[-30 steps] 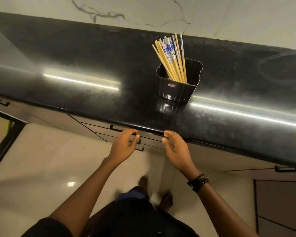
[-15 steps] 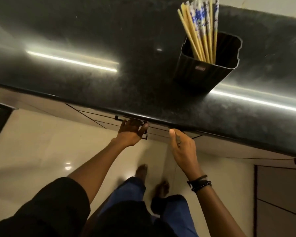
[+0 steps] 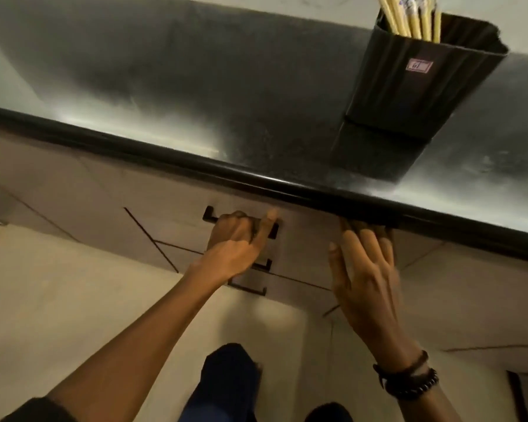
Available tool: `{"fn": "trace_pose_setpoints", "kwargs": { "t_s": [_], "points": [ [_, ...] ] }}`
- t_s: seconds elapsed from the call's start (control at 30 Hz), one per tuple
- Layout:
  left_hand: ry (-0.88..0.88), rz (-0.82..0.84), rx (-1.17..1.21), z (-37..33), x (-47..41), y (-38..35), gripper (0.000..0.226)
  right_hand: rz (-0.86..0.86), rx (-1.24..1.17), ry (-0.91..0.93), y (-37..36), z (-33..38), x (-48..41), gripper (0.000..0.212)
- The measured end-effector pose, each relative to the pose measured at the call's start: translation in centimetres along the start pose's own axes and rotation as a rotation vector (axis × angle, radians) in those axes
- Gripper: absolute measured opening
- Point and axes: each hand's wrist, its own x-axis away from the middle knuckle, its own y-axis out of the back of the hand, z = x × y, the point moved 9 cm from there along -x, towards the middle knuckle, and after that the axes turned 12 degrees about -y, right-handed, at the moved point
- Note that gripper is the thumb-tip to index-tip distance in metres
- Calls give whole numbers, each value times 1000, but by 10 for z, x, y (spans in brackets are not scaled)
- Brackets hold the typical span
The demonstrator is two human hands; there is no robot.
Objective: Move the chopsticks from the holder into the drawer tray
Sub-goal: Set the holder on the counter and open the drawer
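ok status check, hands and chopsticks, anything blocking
Left hand grips drawer handle; right hand open, reaching under the counter lip. Chopsticks in holder on counter. Drawer shut, tray out of sight.

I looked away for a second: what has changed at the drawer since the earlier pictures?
The left hand moved forward to the top drawer handle and now grips it. The right hand rose, straight fingers reaching under the countertop edge. The chopsticks remain in the holder, untouched; the drawer still looks shut.
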Motion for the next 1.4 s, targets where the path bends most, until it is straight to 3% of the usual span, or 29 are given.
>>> {"fn": "trace_pose_setpoints", "kwargs": {
  "t_s": [0.1,0.3,0.5,0.63,0.73,0.8,0.93,1.0,1.07,1.4],
  "points": [
    [-126,-54,-73,-7,7,-1,89,-76,18,15,-1,-1,7,40],
    [-119,-35,19,-5,25,-6,85,-40,86,-15,10,6,19,50],
    [-158,21,-31,-21,40,-2,71,-56,97,-10,30,14,35,47],
    [-271,17,-247,-28,63,-1,46,-9,95,-1,32,18,40,45],
    [-358,34,-338,-36,93,6,44,68,124,32,33,24,44,43],
    [-489,-60,-405,-54,117,25,44,155,119,79,35,29,54,43],
    [-713,-406,-303,-96,142,86,48,287,49,45,49,24,65,43],
    [-711,-499,-283,-108,136,112,47,315,45,14,51,24,60,41],
    [-665,-492,-268,-113,123,126,45,346,54,-10,47,28,55,39],
    [-352,-105,-290,-47,37,115,30,592,179,-149,-7,20,19,47]
  ]
}}
